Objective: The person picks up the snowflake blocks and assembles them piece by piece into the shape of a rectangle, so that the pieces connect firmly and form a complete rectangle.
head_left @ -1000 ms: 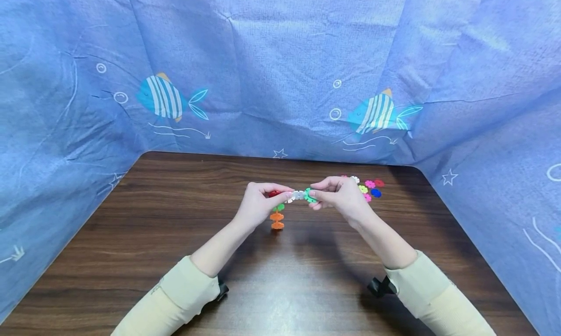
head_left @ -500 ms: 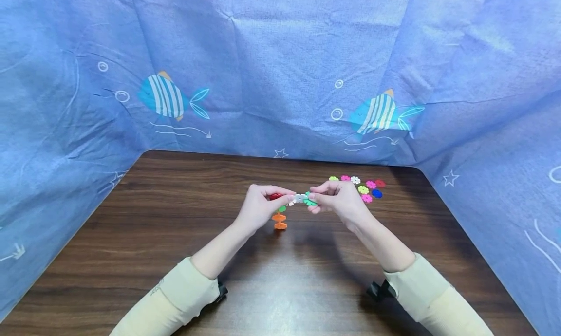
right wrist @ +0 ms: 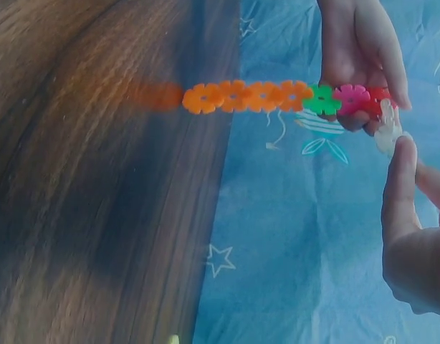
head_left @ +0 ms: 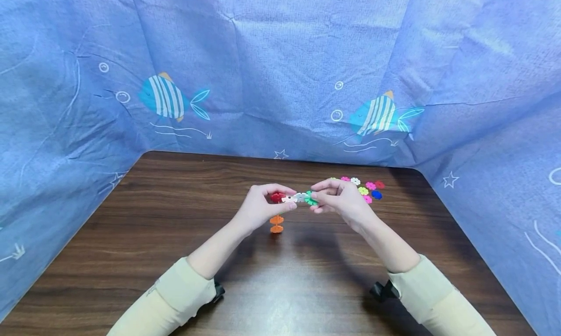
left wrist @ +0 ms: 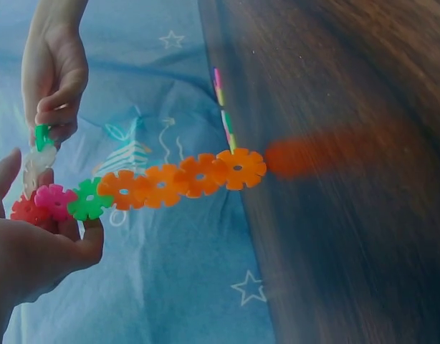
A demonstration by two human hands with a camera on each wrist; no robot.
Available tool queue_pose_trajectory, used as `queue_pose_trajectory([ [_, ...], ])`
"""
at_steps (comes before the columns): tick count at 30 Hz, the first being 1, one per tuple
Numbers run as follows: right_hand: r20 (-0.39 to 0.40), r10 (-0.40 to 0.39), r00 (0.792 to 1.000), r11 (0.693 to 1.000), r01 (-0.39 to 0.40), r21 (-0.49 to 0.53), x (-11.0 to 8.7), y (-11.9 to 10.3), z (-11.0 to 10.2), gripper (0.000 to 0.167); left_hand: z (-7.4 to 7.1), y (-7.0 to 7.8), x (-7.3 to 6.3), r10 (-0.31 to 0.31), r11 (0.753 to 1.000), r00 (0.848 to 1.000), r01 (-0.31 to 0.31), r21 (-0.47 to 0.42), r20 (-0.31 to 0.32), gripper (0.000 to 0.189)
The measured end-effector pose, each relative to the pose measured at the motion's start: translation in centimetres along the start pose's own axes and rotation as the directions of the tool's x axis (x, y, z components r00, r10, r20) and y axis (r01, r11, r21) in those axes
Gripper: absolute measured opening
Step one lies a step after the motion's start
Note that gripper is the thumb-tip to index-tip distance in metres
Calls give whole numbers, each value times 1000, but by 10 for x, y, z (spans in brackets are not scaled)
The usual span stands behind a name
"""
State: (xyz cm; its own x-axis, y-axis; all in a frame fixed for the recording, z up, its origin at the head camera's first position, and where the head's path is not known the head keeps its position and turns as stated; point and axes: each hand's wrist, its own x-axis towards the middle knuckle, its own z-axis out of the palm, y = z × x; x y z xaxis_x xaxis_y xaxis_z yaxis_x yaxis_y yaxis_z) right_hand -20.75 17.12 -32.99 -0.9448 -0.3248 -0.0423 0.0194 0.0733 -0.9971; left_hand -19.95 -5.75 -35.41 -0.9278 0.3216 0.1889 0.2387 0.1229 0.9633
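A chain of interlocking plastic flower discs has several orange discs point(left wrist: 163, 185) at its lower end, then a green, a pink point(left wrist: 55, 202) and a red disc point(head_left: 277, 197). White discs point(head_left: 300, 197) branch sideways from the red end. My left hand point(head_left: 258, 207) holds the chain's upper part, its fingers curled behind the red and pink discs, thumb below the white ones. My right hand point(head_left: 346, 202) pinches a green disc point(head_left: 310, 198) at the white branch's right end. The lowest orange disc is at or just above the tabletop; I cannot tell whether it touches.
Loose flower discs in pink, white, yellow, red and blue point(head_left: 376, 195) lie behind my right hand on the dark wooden table point(head_left: 197, 190). A blue fish-printed cloth point(head_left: 280, 73) hangs around the table's back and sides.
My left thumb has shifted lower, so more of the red and white discs shows. The right hand keeps its pinch on the green disc, almost in place.
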Motion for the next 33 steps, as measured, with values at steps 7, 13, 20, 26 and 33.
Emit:
queue_pose_trajectory([
  [7,19,-117,993,988,119,-99,-6,-3,-11,36,-2,1,-2,-1,1000,1000,1,15,-3,31],
  [13,21,-229,973,943,227,-244,-11,-7,-27,29,-5,-2,-4,11,999,1000,-10,42,-22,27],
  [20,25,-386,922,757,331,-564,-10,-10,-55,20,-12,-5,-6,-10,999,999,12,52,-42,25],
  [26,75,-559,826,494,404,-769,-7,-4,-84,26,-14,-4,-6,-16,998,999,18,61,-39,26],
  [33,86,-608,789,408,403,-819,0,14,-117,36,-14,-3,-6,-29,999,999,31,44,-46,28],
])
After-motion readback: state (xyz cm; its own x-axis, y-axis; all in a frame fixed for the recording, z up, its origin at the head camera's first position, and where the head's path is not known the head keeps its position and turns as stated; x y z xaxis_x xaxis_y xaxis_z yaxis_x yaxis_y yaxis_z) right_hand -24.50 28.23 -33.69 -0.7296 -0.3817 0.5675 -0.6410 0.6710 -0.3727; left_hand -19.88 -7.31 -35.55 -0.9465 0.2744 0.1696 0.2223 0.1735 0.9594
